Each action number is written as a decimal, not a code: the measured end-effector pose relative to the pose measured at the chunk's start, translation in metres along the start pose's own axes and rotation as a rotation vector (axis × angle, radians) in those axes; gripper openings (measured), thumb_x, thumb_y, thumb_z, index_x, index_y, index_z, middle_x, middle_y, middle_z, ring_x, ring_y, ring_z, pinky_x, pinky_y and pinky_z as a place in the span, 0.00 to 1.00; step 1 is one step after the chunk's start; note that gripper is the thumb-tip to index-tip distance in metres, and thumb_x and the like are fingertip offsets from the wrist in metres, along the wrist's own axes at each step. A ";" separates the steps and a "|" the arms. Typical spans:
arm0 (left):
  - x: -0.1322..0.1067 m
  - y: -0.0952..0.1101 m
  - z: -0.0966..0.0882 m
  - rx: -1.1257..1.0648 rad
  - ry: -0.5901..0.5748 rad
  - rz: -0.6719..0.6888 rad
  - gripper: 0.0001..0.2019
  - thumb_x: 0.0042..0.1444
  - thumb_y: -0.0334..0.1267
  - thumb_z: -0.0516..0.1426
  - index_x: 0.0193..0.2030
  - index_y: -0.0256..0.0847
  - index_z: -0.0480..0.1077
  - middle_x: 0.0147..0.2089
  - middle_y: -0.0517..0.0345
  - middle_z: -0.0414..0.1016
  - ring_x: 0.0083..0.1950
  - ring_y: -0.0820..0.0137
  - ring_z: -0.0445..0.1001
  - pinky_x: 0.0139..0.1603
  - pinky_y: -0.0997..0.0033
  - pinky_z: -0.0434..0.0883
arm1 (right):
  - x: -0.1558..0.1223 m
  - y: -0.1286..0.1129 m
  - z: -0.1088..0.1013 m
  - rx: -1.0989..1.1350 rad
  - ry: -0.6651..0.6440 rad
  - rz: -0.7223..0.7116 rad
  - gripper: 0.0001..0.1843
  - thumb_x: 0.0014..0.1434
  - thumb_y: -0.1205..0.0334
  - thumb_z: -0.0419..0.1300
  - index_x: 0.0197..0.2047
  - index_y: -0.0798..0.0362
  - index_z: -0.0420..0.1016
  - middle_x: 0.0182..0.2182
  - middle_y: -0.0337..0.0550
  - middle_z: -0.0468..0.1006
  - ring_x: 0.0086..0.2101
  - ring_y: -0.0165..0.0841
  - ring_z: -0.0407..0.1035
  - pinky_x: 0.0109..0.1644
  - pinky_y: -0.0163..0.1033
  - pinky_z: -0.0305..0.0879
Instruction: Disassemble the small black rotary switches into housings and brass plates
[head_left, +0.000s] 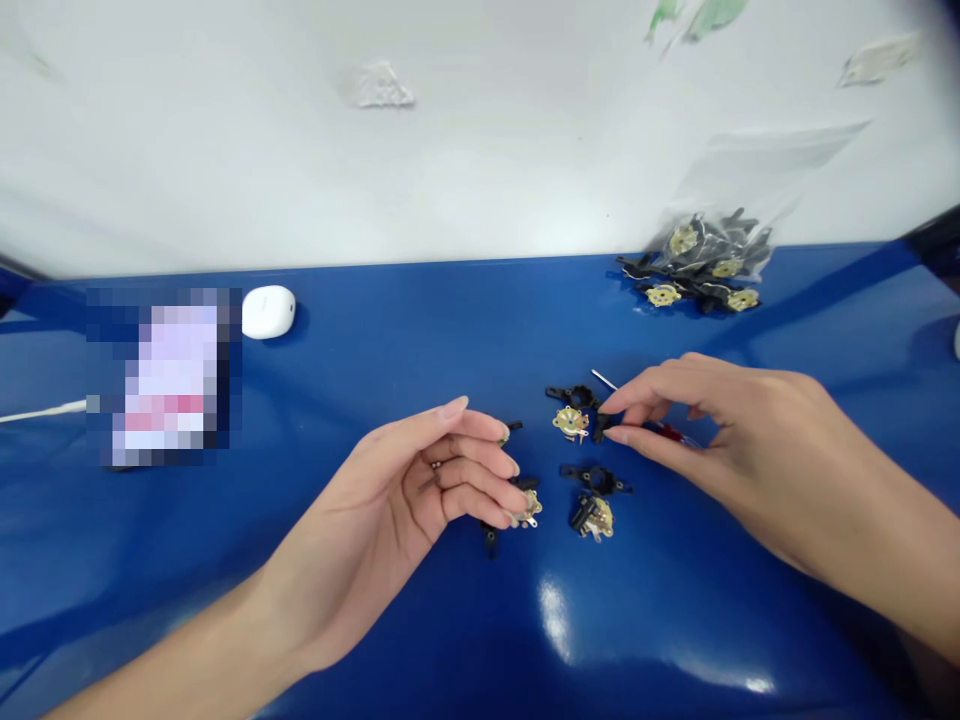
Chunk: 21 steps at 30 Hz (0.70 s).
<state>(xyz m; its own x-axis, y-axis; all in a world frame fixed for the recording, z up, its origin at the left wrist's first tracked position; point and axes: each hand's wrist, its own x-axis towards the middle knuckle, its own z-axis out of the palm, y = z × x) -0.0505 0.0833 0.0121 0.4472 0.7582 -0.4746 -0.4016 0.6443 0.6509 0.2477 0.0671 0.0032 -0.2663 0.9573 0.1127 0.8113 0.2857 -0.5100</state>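
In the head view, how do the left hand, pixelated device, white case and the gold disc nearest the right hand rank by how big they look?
Left hand, perhaps enlarged by nearness
Pixelated device
White case
Gold disc

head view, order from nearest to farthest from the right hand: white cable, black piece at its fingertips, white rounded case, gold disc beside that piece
1. Black piece: at the fingertips of the right hand.
2. Gold disc: just left of that piece.
3. White rounded case: well to the left, toward the back.
4. White cable: at the view's far left edge.
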 end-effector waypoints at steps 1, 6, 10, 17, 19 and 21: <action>0.000 0.000 0.000 0.001 0.004 0.000 0.21 0.81 0.35 0.56 0.43 0.31 0.90 0.37 0.48 0.89 0.36 0.65 0.90 0.44 0.71 0.90 | 0.001 0.000 0.000 0.002 0.002 -0.006 0.02 0.74 0.55 0.69 0.47 0.36 0.86 0.41 0.36 0.89 0.35 0.42 0.79 0.37 0.47 0.66; 0.001 0.001 0.001 0.001 0.005 0.000 0.21 0.81 0.35 0.56 0.43 0.32 0.90 0.37 0.48 0.89 0.36 0.65 0.89 0.44 0.71 0.90 | 0.001 0.000 0.003 0.019 0.023 -0.011 0.03 0.74 0.58 0.70 0.47 0.37 0.86 0.42 0.35 0.90 0.36 0.42 0.81 0.38 0.47 0.68; 0.002 0.001 0.002 0.007 0.004 0.004 0.21 0.81 0.35 0.56 0.43 0.32 0.90 0.38 0.47 0.89 0.37 0.64 0.90 0.44 0.71 0.90 | -0.001 -0.001 0.005 -0.006 0.026 -0.019 0.04 0.74 0.58 0.70 0.48 0.36 0.86 0.41 0.35 0.89 0.35 0.40 0.80 0.37 0.46 0.68; 0.001 0.001 0.002 0.003 0.001 -0.001 0.21 0.81 0.35 0.55 0.42 0.31 0.90 0.36 0.48 0.89 0.36 0.65 0.90 0.44 0.71 0.90 | 0.001 -0.002 0.004 -0.016 0.037 -0.012 0.04 0.74 0.59 0.70 0.48 0.37 0.86 0.42 0.36 0.90 0.36 0.42 0.82 0.39 0.47 0.70; 0.001 0.001 0.002 0.001 0.005 0.000 0.21 0.81 0.35 0.55 0.42 0.31 0.90 0.37 0.48 0.89 0.36 0.65 0.89 0.44 0.71 0.90 | 0.001 -0.002 0.003 -0.028 0.036 -0.006 0.04 0.74 0.58 0.70 0.49 0.37 0.86 0.42 0.36 0.90 0.36 0.42 0.82 0.38 0.47 0.70; 0.001 0.001 0.001 0.002 0.008 -0.003 0.21 0.81 0.35 0.56 0.43 0.31 0.90 0.37 0.47 0.89 0.37 0.64 0.90 0.44 0.71 0.90 | 0.001 -0.003 0.003 -0.033 0.036 0.003 0.04 0.75 0.57 0.69 0.49 0.38 0.87 0.44 0.38 0.90 0.37 0.43 0.82 0.39 0.46 0.72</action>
<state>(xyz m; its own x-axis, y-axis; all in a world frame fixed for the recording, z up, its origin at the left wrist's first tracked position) -0.0499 0.0841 0.0130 0.4419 0.7571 -0.4812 -0.3984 0.6462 0.6509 0.2432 0.0668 0.0027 -0.2454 0.9590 0.1420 0.8288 0.2836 -0.4824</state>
